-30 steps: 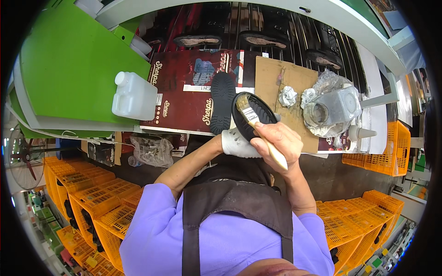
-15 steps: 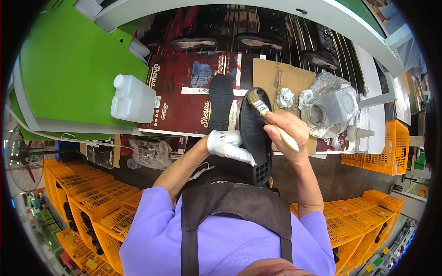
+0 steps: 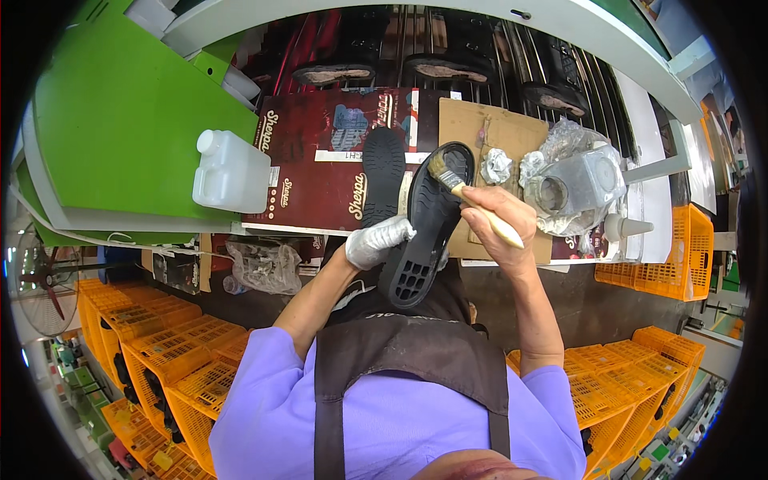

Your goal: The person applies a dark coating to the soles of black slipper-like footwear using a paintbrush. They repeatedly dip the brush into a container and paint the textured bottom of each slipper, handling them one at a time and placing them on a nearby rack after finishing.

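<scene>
In my left hand [image 3: 378, 243], which wears a white glove, is a black shoe sole [image 3: 428, 226], its hollow inner side facing up and its gridded end toward me. The gloved thumb lies over the sole's left edge; the other fingers are mostly hidden beneath it. My bare right hand [image 3: 502, 222] is closed round the pale handle of a paintbrush [image 3: 454, 181]. Its bristles rest on the inside of the sole's far end. Just left of that, a second black sole [image 3: 384, 172] lies tread up on the dark red cardboard [image 3: 300, 172].
A white plastic jug [image 3: 232, 170] stands at left beside a green panel [image 3: 120, 120]. At right are crumpled white wads [image 3: 496, 166], a clear cut-open container [image 3: 580, 182] and a nozzle bottle [image 3: 626, 227]. Black boots [image 3: 448, 56] line the far rollers; orange crates [image 3: 188, 360] stand behind me.
The sole has tilted flatter, its near end swinging left and showing more of its inside. My left thumb has moved up onto its edge. The brush has shifted slightly down over the far end.
</scene>
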Tool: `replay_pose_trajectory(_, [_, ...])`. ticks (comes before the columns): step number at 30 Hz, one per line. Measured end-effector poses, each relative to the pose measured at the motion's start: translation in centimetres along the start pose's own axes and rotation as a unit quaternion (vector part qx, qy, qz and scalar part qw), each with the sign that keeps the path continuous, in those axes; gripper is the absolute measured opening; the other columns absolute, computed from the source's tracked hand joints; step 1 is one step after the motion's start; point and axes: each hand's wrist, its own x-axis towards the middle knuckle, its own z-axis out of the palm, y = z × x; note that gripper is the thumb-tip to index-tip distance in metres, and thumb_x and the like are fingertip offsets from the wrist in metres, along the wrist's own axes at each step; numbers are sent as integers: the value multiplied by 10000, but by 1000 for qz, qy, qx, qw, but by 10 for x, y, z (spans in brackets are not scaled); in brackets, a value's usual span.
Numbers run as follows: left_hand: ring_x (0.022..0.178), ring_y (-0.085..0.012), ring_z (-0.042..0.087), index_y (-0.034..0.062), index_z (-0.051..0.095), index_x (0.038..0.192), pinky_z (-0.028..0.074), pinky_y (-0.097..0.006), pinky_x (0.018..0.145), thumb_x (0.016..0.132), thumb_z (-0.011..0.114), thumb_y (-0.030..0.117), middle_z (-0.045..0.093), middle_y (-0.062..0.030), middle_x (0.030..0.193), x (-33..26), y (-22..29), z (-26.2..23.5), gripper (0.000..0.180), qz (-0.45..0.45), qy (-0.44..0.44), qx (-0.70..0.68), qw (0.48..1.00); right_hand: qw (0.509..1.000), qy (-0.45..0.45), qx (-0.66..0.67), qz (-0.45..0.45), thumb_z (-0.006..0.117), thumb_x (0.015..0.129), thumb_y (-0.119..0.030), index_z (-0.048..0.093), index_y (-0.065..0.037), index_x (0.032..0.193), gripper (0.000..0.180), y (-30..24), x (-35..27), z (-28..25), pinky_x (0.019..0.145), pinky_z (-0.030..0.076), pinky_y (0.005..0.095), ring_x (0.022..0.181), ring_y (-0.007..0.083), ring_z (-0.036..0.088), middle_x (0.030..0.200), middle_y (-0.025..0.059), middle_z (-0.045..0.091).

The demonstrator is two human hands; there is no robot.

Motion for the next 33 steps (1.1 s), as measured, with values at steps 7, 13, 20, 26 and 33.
replay_pose_trajectory(7, [951, -266, 598, -17, 472, 1257, 455, -372, 883, 920, 370, 564, 614, -170, 1046, -5, 3, 11, 679, 39, 7, -98, 994, 997, -67, 39, 22, 743, 723, -53, 666, 12, 938, 238, -11, 1, -6, 577, 501, 274, 653, 205, 645, 797, 116, 676])
replay_pose_trajectory(13, [1064, -328, 569, 15, 339, 1372, 471, -470, 910, 925, 400, 526, 488, -178, 1293, -4, -12, -9, 682, 50, 0, -199, 979, 995, -88, 47, -2, 740, 720, -50, 668, 2, 924, 222, -15, -1, -4, 579, 510, 287, 663, 214, 650, 806, 113, 677])
replay_pose_trajectory(20, [1154, -324, 518, 20, 308, 1394, 429, -481, 981, 952, 327, 514, 453, -176, 1336, -5, -15, -20, 664, 20, 39, -162, 986, 993, -104, 59, 20, 747, 714, -49, 674, -10, 935, 235, -23, 3, -5, 586, 498, 303, 661, 217, 639, 777, 96, 663])
replay_pose_trajectory(26, [936, -202, 607, 49, 481, 1264, 487, -337, 843, 978, 281, 498, 607, -112, 1072, 4, 1, -4, 569, 8, 113, -144, 983, 995, -93, 25, -5, 737, 725, -56, 667, -4, 928, 221, -22, 10, -5, 584, 503, 298, 666, 224, 644, 789, 107, 670])
replay_pose_trajectory(33, [810, -190, 605, 66, 517, 1208, 490, -321, 739, 968, 264, 536, 619, -94, 981, 7, 14, 7, 585, 40, 139, -112, 983, 996, -92, 2, 7, 743, 729, -54, 660, -3, 937, 230, -21, 12, 0, 594, 511, 297, 670, 226, 645, 825, 119, 673])
